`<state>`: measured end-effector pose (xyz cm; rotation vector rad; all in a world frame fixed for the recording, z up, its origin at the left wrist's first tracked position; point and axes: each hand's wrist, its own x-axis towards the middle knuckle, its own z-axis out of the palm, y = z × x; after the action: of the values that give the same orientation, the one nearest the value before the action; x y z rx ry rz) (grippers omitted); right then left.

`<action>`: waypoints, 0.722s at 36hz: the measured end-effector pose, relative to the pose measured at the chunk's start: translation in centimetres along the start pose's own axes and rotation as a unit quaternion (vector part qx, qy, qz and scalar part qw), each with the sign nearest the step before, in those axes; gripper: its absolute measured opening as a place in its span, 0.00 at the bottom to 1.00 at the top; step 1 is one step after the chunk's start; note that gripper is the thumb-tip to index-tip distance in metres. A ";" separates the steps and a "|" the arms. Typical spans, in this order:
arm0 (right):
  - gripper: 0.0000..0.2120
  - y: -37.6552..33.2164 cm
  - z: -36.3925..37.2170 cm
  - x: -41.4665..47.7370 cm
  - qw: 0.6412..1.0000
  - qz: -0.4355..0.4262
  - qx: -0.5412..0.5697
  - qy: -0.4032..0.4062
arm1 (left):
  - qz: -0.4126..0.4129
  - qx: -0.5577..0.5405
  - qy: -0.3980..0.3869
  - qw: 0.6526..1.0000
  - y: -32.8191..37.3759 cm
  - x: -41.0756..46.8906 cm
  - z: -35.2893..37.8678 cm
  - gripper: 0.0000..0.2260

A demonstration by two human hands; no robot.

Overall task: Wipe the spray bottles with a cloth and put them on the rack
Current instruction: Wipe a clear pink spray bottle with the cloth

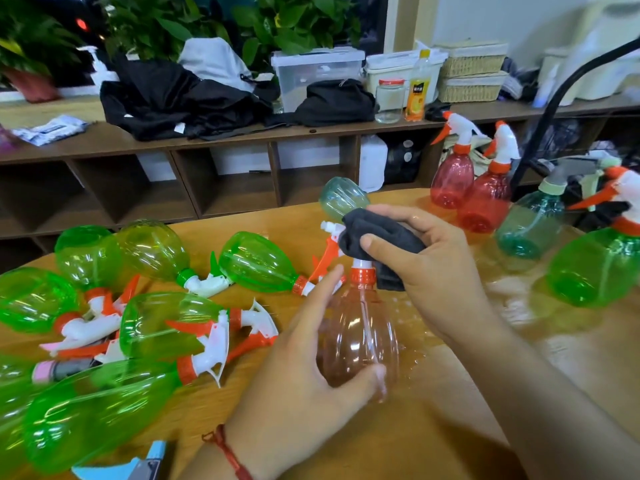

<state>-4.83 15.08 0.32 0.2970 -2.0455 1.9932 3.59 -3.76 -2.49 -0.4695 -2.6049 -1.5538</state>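
The clear pink ribbed plastic spray bottle (360, 337) stands upright above the wooden desk (433, 427), nozzle up. The left hand (294, 368) grips its rounded body; the right hand (429, 268) pinches a dark soft cloth (381, 237) around its sprayer head.

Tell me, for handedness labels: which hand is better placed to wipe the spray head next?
Right, likely: the right hand holds the dark cloth on the spray head; the left hand grips the pink bottle.

The worktop (433, 427) is smooth, lightly glossy wood. The pink spray bottle (360, 337) is clear glossy plastic, as are the green bottles (156, 327) at left. The dark cloth (381, 233) looks soft and matt. Far baskets (472, 65) are woven.
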 end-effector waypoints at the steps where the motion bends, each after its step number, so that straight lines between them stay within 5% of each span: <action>1: 0.15 0.0 0.1 -0.1 1.000 -0.003 0.000 0.003 | -0.003 -0.012 -0.005 1.000 -0.1 0.0 0.1 0.47; 9: 0.14 0.0 1.1 -0.6 0.998 0.006 0.032 0.050 | 0.011 0.030 -0.018 0.999 -0.5 -0.1 0.6 0.47; 14: 0.11 0.6 0.4 -0.2 0.997 -0.043 -0.042 0.054 | 0.021 0.050 -0.022 0.998 -0.8 0.1 0.5 0.41; 21: 0.12 0.7 -0.3 1.0 0.921 -0.210 -0.328 -0.005 | 0.034 0.070 -0.020 0.997 -1.2 0.4 0.8 0.41; 26: 0.12 0.6 0.6 1.5 0.887 -0.239 -0.378 -0.113 | 0.026 0.074 -0.029 0.996 -1.4 0.7 0.8 0.39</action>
<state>-6.52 14.56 0.25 0.7823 -2.3977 0.8189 2.61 -3.56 -3.95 -0.5729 -2.7021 -1.3394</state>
